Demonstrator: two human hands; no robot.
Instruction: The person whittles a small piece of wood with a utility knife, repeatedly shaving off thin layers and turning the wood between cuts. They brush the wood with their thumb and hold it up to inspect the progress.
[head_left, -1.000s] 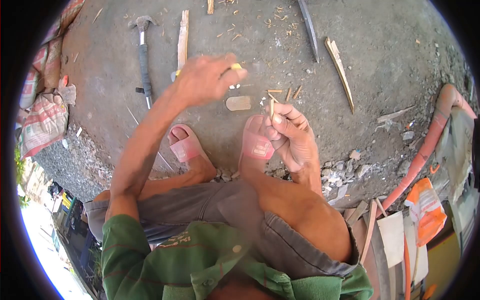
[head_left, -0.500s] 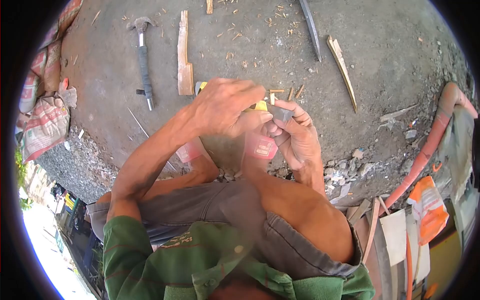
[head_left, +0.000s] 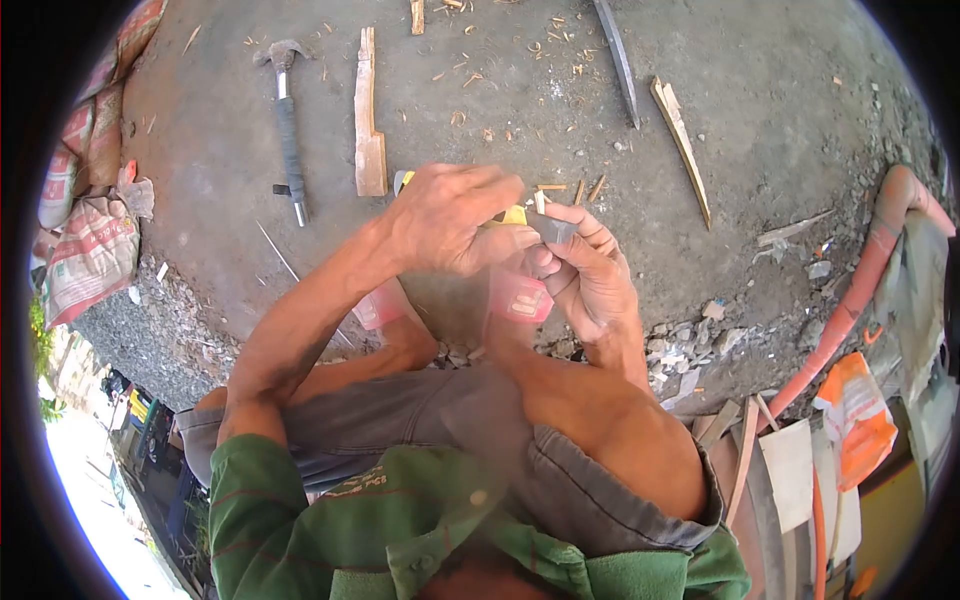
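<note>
As a thin wooden sliver (head_left: pixel 541 201) stands pinched in the closed fingers of the right hand (head_left: pixel 592 275), just above a pink sandal (head_left: pixel 520 297), the left hand (head_left: pixel 450 220) clenches a yellow-handled knife (head_left: pixel 513 214) against it, apparently to shave it. A hammer (head_left: pixel 288 130) and a wood offcut (head_left: pixel 369 120) lie on the concrete ground (head_left: pixel 780 90), far left.

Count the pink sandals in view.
2. One pink sandal peeks out below the left hand; the other lies against the right hand. Both are partly covered.
</note>
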